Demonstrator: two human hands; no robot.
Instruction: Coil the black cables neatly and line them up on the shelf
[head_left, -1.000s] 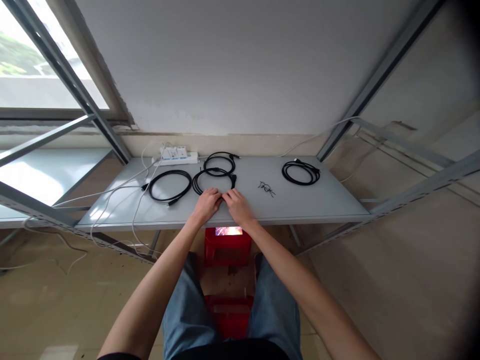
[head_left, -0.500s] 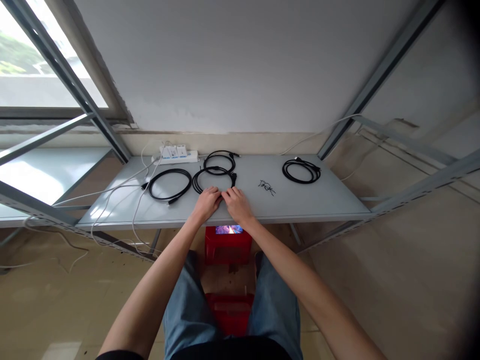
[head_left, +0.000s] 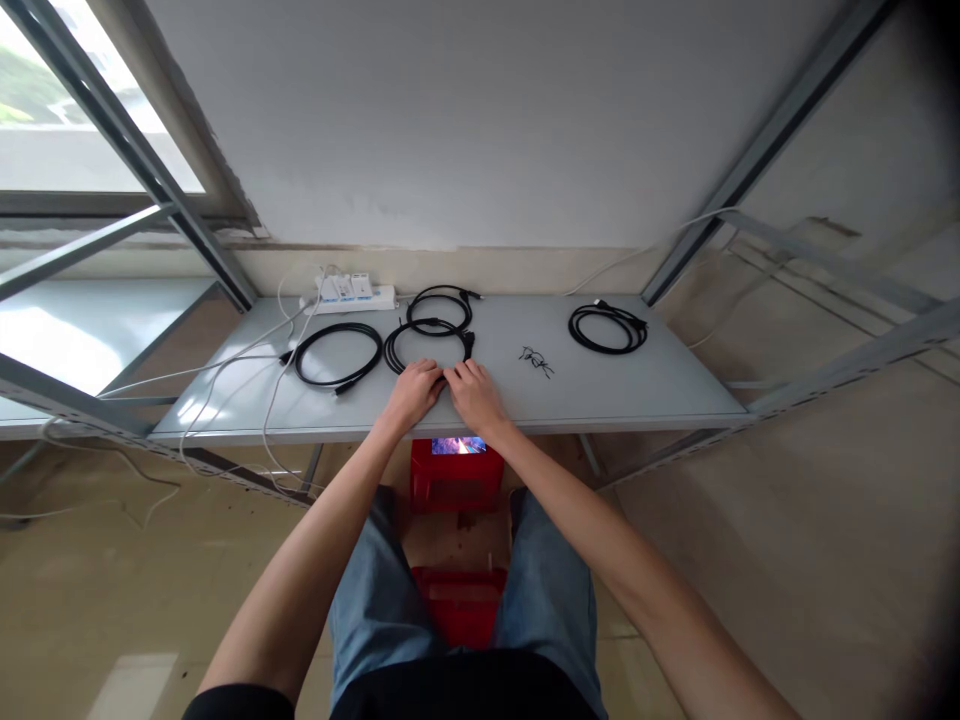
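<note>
My left hand (head_left: 415, 393) and my right hand (head_left: 474, 396) meet at the near edge of a coiled black cable (head_left: 390, 352), fingers curled and closed on it. Their fingertips almost touch, and they hide that part of the coil. A plug end (head_left: 469, 340) of this cable rests at its right side. Overlapping it from behind is a second black cable coil (head_left: 471, 312). To the left lies another coil (head_left: 375, 345), its plug near the front. A small bunch of thin black ties (head_left: 535, 361) lies right of my right hand.
A further black cable coil (head_left: 609, 345) lies at the right of the grey shelf (head_left: 637, 402). At the back left stands a white power strip (head_left: 382, 298) with adapters, its white cords (head_left: 274, 395) trailing over the front edge. A red stool (head_left: 456, 485) bearing a lit screen is below.
The view has tilted slightly, so the shelf sits a little higher. My hands stay at the same coil with only slight finger movement.
</note>
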